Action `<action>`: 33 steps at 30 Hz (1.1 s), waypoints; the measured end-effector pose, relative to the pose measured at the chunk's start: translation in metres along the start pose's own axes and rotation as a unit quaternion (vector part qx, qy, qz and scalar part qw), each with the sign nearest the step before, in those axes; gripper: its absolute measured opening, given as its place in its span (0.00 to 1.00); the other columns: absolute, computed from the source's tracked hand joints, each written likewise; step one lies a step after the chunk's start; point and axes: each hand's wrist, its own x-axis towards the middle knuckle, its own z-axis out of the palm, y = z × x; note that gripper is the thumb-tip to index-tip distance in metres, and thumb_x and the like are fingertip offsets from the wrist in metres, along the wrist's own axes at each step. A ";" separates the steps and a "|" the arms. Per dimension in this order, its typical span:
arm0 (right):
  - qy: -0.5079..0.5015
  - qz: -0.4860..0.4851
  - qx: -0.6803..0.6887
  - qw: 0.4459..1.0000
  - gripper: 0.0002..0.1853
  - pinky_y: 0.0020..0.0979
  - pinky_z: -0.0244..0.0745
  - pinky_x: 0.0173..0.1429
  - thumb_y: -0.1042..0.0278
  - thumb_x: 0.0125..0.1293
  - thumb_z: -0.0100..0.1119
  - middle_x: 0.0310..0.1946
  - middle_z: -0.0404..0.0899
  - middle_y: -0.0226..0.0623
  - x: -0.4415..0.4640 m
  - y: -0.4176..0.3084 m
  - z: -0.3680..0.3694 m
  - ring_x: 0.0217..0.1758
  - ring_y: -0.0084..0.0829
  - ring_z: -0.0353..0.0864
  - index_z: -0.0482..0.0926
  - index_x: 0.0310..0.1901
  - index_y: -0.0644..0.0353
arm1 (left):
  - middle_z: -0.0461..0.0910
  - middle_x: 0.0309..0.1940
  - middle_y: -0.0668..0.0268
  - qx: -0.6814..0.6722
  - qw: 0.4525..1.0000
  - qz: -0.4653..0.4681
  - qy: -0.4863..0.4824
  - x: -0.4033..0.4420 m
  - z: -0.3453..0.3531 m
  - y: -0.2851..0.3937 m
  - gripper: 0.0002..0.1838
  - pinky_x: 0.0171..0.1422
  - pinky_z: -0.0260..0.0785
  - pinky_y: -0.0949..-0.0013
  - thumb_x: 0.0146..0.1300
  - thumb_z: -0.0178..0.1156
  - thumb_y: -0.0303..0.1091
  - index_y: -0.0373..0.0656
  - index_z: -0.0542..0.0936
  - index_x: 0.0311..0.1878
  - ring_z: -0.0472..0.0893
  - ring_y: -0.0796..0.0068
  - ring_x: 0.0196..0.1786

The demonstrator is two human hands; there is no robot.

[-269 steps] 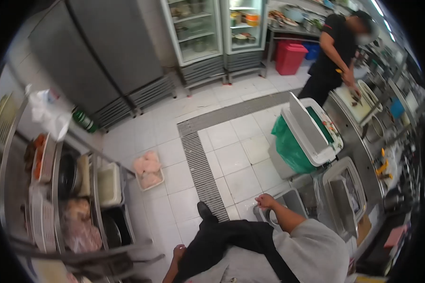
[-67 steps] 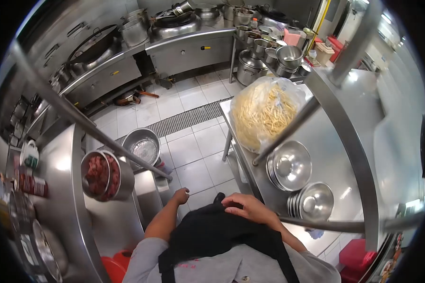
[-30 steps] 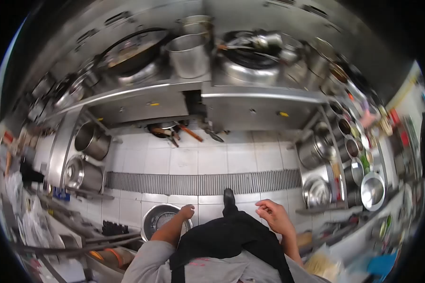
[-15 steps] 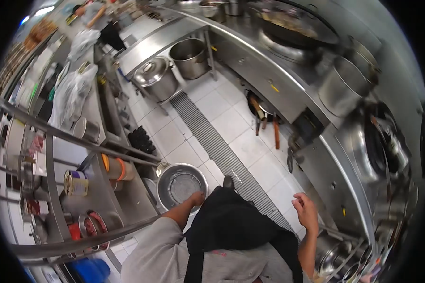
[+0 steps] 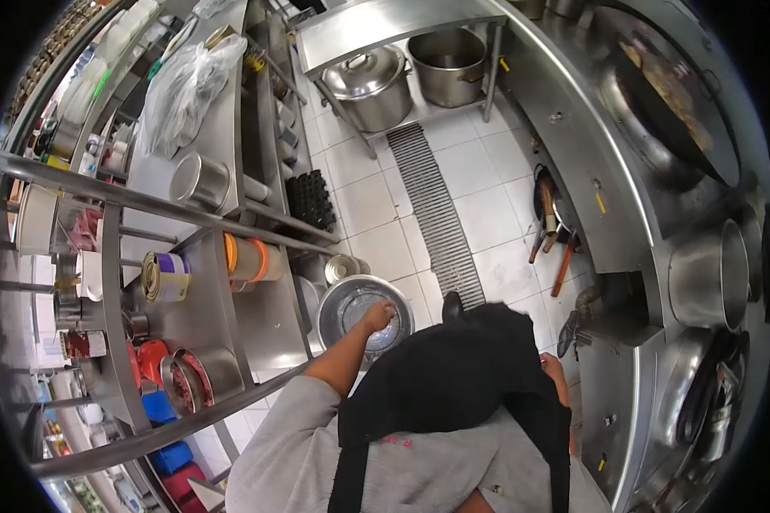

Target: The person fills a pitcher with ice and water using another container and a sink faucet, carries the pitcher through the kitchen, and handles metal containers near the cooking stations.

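My left hand (image 5: 379, 316) is over the round metal basin (image 5: 324, 323), which stands low beside the shelving. Its fingers look curled together, and whether anything is between them is too small to make out. The bottom of the basin looks wet or shiny. By my right side, past the black apron (image 5: 436, 385), is my right hand (image 5: 553, 369). The apron hides most of its fingers, and I see nothing held there. An open tin can (image 5: 342, 268) stands just behind the basin.
Steel shelving (image 5: 269, 329) on the left holds a labelled can (image 5: 166, 276), orange-lidded tubs (image 5: 252, 259) and metal bowls with red meat (image 5: 198, 380). A drain grate (image 5: 436, 214) runs along the tiled floor. Large pots (image 5: 447, 68) stand ahead; a wok (image 5: 650, 111) is on the right.
My left hand has moved from the basin's near rim to over its inside. My right hand has dropped closer to my body, partly behind the apron. The view has turned.
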 end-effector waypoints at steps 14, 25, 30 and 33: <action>-0.133 0.003 0.091 0.987 0.09 0.32 0.71 0.33 0.65 0.64 0.54 0.23 0.79 0.40 0.247 0.009 0.009 0.25 0.33 0.79 0.78 0.33 0.62 | 0.81 0.33 0.55 -0.130 0.952 -0.269 0.060 0.022 -0.064 -0.025 0.17 0.43 0.72 0.66 0.55 0.57 0.32 0.42 0.76 0.49 0.81 0.66 0.34; -0.222 0.108 0.190 0.950 0.07 0.24 0.70 0.23 0.66 0.67 0.51 0.23 0.74 0.29 0.444 -0.164 -0.103 0.20 0.23 0.73 0.74 0.32 0.57 | 0.52 0.66 0.40 0.136 0.847 -0.027 0.513 0.069 -0.261 0.163 0.39 0.72 0.47 0.53 0.51 0.65 0.31 0.36 0.59 0.67 0.53 0.43 0.69; -0.245 0.138 0.173 0.944 0.08 0.24 0.69 0.21 0.64 0.68 0.50 0.23 0.71 0.28 0.503 -0.245 -0.115 0.20 0.21 0.71 0.71 0.33 0.56 | 0.49 0.66 0.36 0.195 0.661 -0.108 0.717 0.006 -0.430 0.215 0.49 0.71 0.47 0.47 0.49 0.70 0.46 0.37 0.55 0.68 0.49 0.38 0.70; -0.255 0.069 0.148 0.953 0.08 0.24 0.69 0.21 0.63 0.68 0.50 0.23 0.72 0.28 0.539 -0.253 -0.099 0.20 0.21 0.71 0.71 0.33 0.56 | 0.48 0.67 0.36 0.229 0.655 -0.204 0.691 -0.005 -0.487 0.195 0.50 0.70 0.47 0.45 0.48 0.69 0.53 0.40 0.56 0.69 0.49 0.35 0.69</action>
